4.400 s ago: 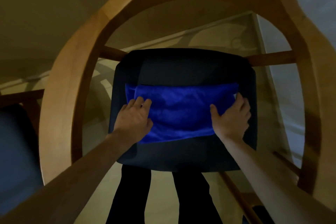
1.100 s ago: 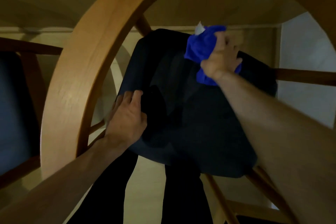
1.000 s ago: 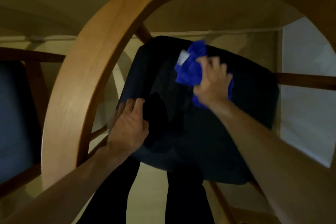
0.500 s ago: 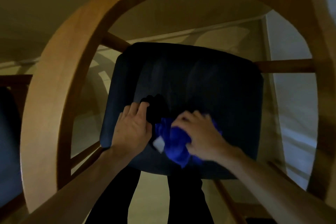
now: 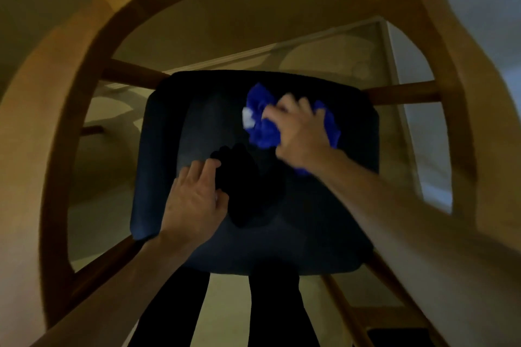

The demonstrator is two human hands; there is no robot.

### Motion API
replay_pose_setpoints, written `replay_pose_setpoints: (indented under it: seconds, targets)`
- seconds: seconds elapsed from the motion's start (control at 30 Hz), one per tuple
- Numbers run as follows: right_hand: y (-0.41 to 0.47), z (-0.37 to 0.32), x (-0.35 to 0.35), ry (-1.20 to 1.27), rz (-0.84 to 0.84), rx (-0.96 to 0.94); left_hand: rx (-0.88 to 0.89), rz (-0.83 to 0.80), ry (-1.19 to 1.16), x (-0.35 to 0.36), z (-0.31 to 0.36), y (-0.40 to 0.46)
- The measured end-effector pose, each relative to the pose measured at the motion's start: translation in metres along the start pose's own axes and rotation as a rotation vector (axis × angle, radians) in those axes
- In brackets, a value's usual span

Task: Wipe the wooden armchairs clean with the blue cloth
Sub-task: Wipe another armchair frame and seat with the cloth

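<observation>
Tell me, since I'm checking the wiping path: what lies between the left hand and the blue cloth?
Head view: only dark seat cushion, with the left hand's black shadow across it, lies before the blue cloth.

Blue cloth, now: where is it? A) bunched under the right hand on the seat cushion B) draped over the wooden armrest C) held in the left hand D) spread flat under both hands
A: the blue cloth is crumpled under the right hand on the dark seat cushion; the left hand lies on the cushion without cloth.
</observation>
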State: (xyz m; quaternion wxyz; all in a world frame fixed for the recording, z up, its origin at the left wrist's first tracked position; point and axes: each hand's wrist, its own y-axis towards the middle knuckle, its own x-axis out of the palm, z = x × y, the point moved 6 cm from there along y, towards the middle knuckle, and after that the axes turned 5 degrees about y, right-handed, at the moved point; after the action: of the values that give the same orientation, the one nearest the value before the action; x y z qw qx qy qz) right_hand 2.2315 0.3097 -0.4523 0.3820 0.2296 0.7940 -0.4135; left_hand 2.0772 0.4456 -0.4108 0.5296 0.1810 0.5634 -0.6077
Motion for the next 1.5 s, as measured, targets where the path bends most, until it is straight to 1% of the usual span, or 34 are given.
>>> replay_pose_setpoints:
  seconds: [0.13, 0.23, 0.33, 0.4, 0.43, 0.47, 0.5, 0.6, 0.63, 0.7, 0.77, 0.83, 0.9, 1.0, 1.1, 1.2, 1.37, 1.43, 1.5]
  targets:
    - [-0.078, -0.023, 0.061, -0.087, -0.198, -0.21, 0.068, -0.045, 0.043, -0.002, 0.009, -0.004]
    - [-0.123, -0.026, 0.085, -0.078, -0.304, -0.32, 0.109, -0.043, 0.057, -0.005, 0.013, -0.006]
    - [-0.146, -0.022, 0.093, -0.028, -0.415, -0.336, 0.129, -0.05, 0.092, -0.003, 0.014, -0.004]
    - [-0.143, -0.017, 0.083, 0.04, -0.445, -0.301, 0.125, -0.058, 0.096, 0.001, 0.014, -0.003]
    - [-0.134, -0.013, 0.072, 0.096, -0.433, -0.255, 0.123, -0.061, 0.088, 0.003, 0.014, -0.003]
    - [-0.121, -0.007, 0.055, 0.146, -0.387, -0.203, 0.118, -0.061, 0.079, 0.004, 0.014, -0.003]
    - [-0.104, 0.001, 0.034, 0.174, -0.296, -0.147, 0.114, -0.058, 0.075, 0.005, 0.015, -0.003]
    - [-0.043, 0.042, -0.039, 0.206, 0.062, 0.013, 0.095, -0.04, 0.069, 0.005, 0.018, -0.005]
    - [-0.021, 0.058, -0.059, 0.201, 0.131, 0.063, 0.095, -0.038, 0.061, 0.005, 0.02, -0.005]
    - [0.021, 0.085, -0.082, 0.109, 0.149, 0.166, 0.103, -0.049, 0.044, 0.005, 0.025, -0.006]
    - [0.048, 0.097, -0.08, 0.039, 0.051, 0.24, 0.113, -0.059, 0.039, 0.006, 0.03, -0.006]
    - [0.054, 0.097, -0.064, 0.046, -0.044, 0.241, 0.123, -0.043, 0.023, 0.004, 0.035, -0.005]
    - [0.043, 0.089, -0.051, 0.061, -0.02, 0.158, 0.147, -0.022, 0.004, 0.001, 0.042, -0.002]
    - [0.005, 0.064, -0.03, 0.019, -0.02, -0.038, 0.168, -0.033, 0.02, -0.002, 0.051, 0.004]
    - [-0.049, 0.046, 0.009, -0.041, -0.082, -0.123, 0.249, -0.084, 0.108, 0.001, 0.063, 0.009]
    - [-0.106, 0.035, 0.044, -0.033, -0.165, -0.186, 0.299, -0.102, 0.161, 0.002, 0.068, 0.013]
    - [-0.178, 0.036, 0.08, 0.074, -0.414, -0.215, 0.313, -0.093, 0.17, 0.004, 0.072, 0.014]
    - [-0.181, 0.038, 0.078, 0.09, -0.447, -0.188, 0.305, -0.101, 0.169, 0.007, 0.07, 0.01]
    - [-0.168, 0.042, 0.059, 0.14, -0.406, -0.134, 0.299, -0.117, 0.171, 0.011, 0.066, 0.006]
